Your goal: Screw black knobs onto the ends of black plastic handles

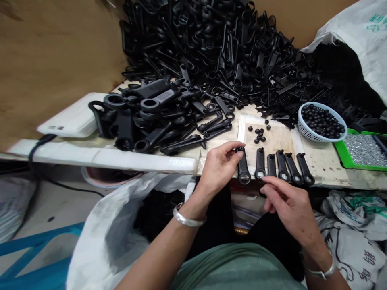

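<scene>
Several black plastic handles lie side by side in a row at the near edge of the table, ring ends toward me. My left hand pinches the leftmost handle near its top with thumb and fingers. My right hand hovers just below the row, fingers loosely curled and apart, fingertips close to the ring ends; nothing shows in it. Small black beads lie loose on a stained white sheet behind the row.
A big heap of black handles fills the back of the table. A white basket of black beads and a green tray of small metal parts stand at right. White sacks sit below; a white device lies at left.
</scene>
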Tool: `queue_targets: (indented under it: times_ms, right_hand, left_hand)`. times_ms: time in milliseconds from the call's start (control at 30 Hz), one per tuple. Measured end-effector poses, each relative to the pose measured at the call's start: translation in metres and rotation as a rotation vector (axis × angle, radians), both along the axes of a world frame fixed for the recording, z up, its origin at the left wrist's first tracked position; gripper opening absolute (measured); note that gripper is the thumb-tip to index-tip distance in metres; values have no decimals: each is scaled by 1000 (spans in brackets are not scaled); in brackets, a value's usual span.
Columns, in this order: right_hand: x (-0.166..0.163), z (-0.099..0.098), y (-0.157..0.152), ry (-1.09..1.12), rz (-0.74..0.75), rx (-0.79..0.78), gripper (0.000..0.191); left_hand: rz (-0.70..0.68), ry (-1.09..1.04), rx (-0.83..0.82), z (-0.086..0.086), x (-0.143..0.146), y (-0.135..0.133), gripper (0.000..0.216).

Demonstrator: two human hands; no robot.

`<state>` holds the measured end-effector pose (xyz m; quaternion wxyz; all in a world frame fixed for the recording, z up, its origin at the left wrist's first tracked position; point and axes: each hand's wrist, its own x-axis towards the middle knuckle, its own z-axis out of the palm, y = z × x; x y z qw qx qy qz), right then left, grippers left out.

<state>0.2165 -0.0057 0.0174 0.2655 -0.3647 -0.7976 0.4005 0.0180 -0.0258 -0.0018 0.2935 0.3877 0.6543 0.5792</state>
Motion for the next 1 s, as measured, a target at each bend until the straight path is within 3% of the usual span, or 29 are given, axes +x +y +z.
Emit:
queue_targets:
  times_ms: [133,200,333,467,567,733,1000]
  right_hand:
    - [26,0,10,-47,-172,421,13]
    - [39,-2,15,-73,-223,556,11]
    - [62,-6,27,-119,-349,686,11]
    - [82,-9,44,-219,-317,767,19]
    - [90,-11,51,-305,-217,753,29]
    - [87,-20,48,-342,-141,687,31]
    - [77,-26,50,-359,-113,738,29]
  left_hand:
    - [-156,426,-90,-1,-5,19,24]
    - [-181,613,-87,-3,-2,21,23]
    - [-77,943,91,-5,15,6,23]
    - [-297,1203,296,-7,44,-13,23]
    - [-399,1254,320,-15,59,-15,23]
    - [-416,1242,301,-26,60,-13,31]
    - [-388,1229,326,-14,78,5,27]
